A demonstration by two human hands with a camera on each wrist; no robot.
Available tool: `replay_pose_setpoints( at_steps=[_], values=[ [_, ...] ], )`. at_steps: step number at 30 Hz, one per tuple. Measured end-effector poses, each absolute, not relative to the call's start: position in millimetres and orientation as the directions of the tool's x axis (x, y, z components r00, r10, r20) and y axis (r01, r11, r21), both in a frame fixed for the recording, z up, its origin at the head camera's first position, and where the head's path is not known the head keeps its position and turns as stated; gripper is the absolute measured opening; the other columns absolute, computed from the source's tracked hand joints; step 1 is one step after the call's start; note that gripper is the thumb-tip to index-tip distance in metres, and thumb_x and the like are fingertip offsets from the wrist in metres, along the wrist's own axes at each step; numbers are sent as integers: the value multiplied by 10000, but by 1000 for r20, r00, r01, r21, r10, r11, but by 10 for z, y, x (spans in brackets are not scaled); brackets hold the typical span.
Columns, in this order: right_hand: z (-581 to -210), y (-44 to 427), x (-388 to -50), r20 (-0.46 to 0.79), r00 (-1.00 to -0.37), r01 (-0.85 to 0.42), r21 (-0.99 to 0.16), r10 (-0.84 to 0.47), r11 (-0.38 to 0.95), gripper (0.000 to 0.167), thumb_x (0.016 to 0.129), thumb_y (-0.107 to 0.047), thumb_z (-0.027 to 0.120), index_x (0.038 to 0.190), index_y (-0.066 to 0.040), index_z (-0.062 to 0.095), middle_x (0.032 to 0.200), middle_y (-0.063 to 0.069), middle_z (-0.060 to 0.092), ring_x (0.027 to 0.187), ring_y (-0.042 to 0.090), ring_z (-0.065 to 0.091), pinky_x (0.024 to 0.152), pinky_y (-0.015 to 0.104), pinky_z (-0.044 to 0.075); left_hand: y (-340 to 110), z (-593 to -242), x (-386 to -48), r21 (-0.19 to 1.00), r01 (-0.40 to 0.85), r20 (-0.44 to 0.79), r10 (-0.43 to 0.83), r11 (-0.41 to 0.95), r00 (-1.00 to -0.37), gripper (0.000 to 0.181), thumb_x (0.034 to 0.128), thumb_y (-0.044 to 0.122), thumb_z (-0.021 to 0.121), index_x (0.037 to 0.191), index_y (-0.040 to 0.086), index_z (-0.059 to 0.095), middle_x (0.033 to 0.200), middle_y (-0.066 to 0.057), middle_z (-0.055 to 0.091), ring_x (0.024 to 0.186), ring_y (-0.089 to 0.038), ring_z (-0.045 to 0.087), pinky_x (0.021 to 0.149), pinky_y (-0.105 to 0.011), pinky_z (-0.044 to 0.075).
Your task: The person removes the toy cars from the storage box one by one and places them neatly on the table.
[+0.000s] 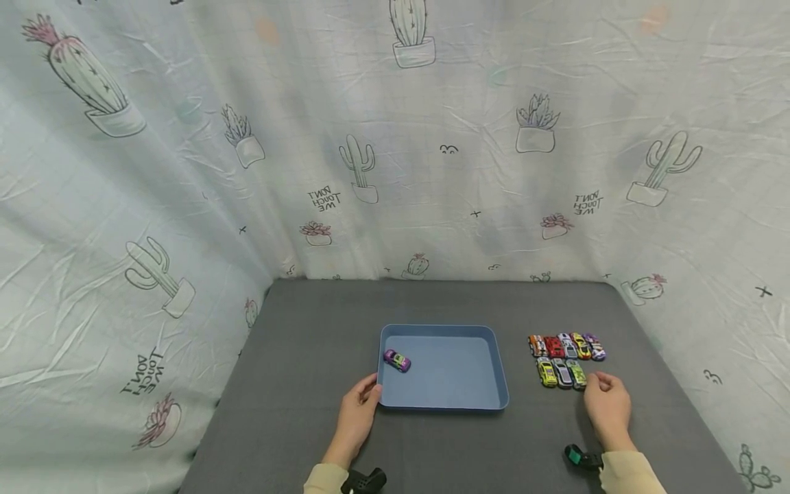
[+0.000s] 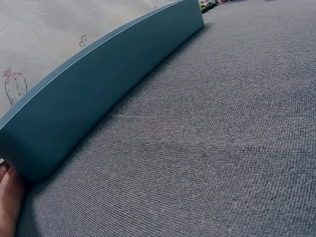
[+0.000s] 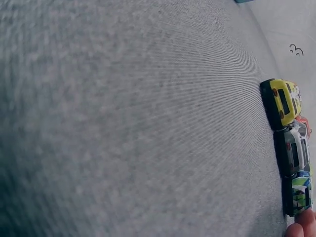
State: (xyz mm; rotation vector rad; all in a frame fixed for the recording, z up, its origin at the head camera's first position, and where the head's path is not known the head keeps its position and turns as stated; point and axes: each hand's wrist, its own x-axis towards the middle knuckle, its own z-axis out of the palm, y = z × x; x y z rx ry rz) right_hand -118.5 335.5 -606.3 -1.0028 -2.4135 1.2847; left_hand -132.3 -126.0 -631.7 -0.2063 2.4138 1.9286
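Note:
A shallow blue tray (image 1: 444,406) lies on the grey cloth, with a purple toy car (image 1: 398,360) inside at its left. My left hand (image 1: 358,415) touches the outside of the tray's left wall near the front corner; the left wrist view shows fingers (image 2: 9,197) against that corner. At the right, my right hand (image 1: 607,408) has bent fingers right beside a green-and-white toy car (image 1: 576,374), the rightmost in the front row. In the right wrist view its fingertips (image 3: 307,222) cover that car's lower edge. Whether they pinch a car is hidden.
Left of the green-and-white car stand a silver toy car (image 1: 562,373) and a yellow one (image 1: 546,372). Behind them runs a row of several toy cars, among them a red one (image 1: 554,347). A cactus-print curtain (image 1: 457,206) encloses the table's back and sides.

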Motion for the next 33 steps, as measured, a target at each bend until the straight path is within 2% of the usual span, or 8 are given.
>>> replay_pose_setpoints(
  at_steps=[4,8,12,17,22,29,33],
  values=[
    [-6048,3346,-1189,-64,-749,430,-804,659,411,550,1008,-358,361,1335,76,448,1183,272,536,999,352,521,638,342,403,-1267,-6312,-1313,969,-126,-113,-74,214,-991,415,984,318,578,1323,80,574,1228,-104,618,1121,-246,571,946,-442,479],
    [-5966,3254,-1240,31,-768,369,-796,639,481,530,994,-398,449,1307,27,497,1152,200,574,962,273,532,651,296,413,-1282,-6316,-1309,967,-127,-113,-76,221,-991,436,978,352,579,1325,90,574,1231,-97,618,1125,-248,570,945,-442,481],
    [-5843,3120,-1320,113,-802,289,-786,586,547,540,965,-431,538,1297,-5,527,1150,182,605,963,246,548,691,287,423,-1284,-6318,-1316,966,-126,-112,-78,223,-991,432,980,344,578,1327,87,572,1223,-96,619,1124,-252,571,947,-446,479],
    [-5740,2979,-1391,167,-842,202,-783,513,588,577,945,-451,581,1314,-10,527,1157,200,606,984,277,546,747,376,415,-1256,-6292,-1313,968,-126,-112,-76,216,-991,390,988,278,578,1324,80,573,1210,-96,625,1119,-253,575,946,-439,481],
    [-5682,2794,-1465,203,-872,131,-780,446,611,569,937,-449,599,1303,-19,534,1140,191,611,983,291,553,767,409,423,-1253,-6286,-1297,971,-115,-101,-75,211,-992,398,988,269,579,1323,53,570,1209,-118,624,1115,-266,579,937,-436,487],
    [-5668,2464,-1577,211,-919,43,-786,334,616,572,912,-453,641,1281,-27,538,1158,180,601,1019,318,563,820,476,456,-1265,-6299,-1306,976,-84,-74,-57,199,-996,393,996,241,567,1325,26,560,1210,-146,620,1115,-280,578,942,-454,480],
    [-5689,2248,-1620,210,-938,11,-779,276,627,610,885,-481,667,1287,-40,539,1159,153,595,1032,315,555,837,504,465,-1257,-6305,-1305,975,-98,-86,-70,199,-994,376,990,249,577,1313,56,577,1191,-111,633,1098,-248,588,928,-429,491]
  ],
)
